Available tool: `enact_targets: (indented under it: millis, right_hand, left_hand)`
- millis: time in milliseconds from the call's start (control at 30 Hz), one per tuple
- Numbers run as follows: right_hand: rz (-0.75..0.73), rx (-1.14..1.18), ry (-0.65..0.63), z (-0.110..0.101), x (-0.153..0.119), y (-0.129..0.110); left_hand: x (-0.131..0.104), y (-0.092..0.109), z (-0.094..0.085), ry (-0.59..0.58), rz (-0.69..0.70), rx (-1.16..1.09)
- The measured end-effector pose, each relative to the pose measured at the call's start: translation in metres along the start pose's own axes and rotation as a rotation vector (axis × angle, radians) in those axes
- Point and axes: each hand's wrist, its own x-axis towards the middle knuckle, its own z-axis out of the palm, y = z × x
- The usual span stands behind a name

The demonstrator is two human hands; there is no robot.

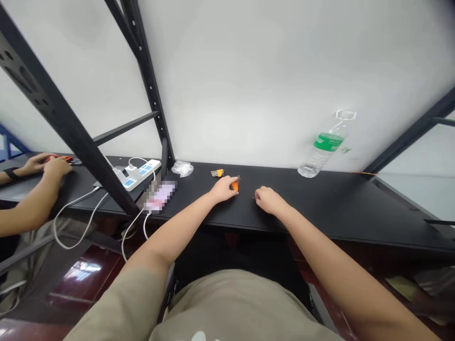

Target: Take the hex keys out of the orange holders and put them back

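Observation:
My left hand (pixel 223 189) is closed around an orange hex key holder (pixel 235 185), held just over the black tabletop. Dark key ends stick out at its top. To the right, my right hand (pixel 268 200) pinches a small thin metal piece (pixel 253 197), whose tip pokes out left of the fingers; it looks like a hex key, but most of it is hidden. Behind my left hand lies a second orange holder with several hex keys (pixel 218 173), their silvery ends pointing left.
A clear plastic bottle (pixel 327 142) with a green label stands at the back right. Crumpled clear plastic (pixel 182 168), a phone (pixel 161 195) and a white power strip (pixel 142 174) with cables are on the left. Beyond a black metal post (pixel 71 111), another person's hands (pixel 46 166) work.

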Motion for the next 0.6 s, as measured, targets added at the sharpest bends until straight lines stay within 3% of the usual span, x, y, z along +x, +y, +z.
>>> enact_targets:
  millis: [133,333,467,600]
  right_hand:
    - [-0.013,0.038,-0.118,-0.001,0.028,0.002]
    - [-0.106,0.332,-0.141,-0.014,0.096,0.006]
    - [-0.147,0.589,-0.149,0.003,0.135,0.017]
    - [-0.136,0.897,-0.180,0.026,0.147,0.031]
  left_hand:
    - [0.028,-0.009,0.002,-0.043,0.065,0.034]
    - [0.070,-0.028,-0.007,-0.003,0.111,0.085]
    - [0.082,-0.048,-0.010,0.035,0.103,0.108]
    - [0.085,-0.060,-0.005,0.008,0.136,0.087]
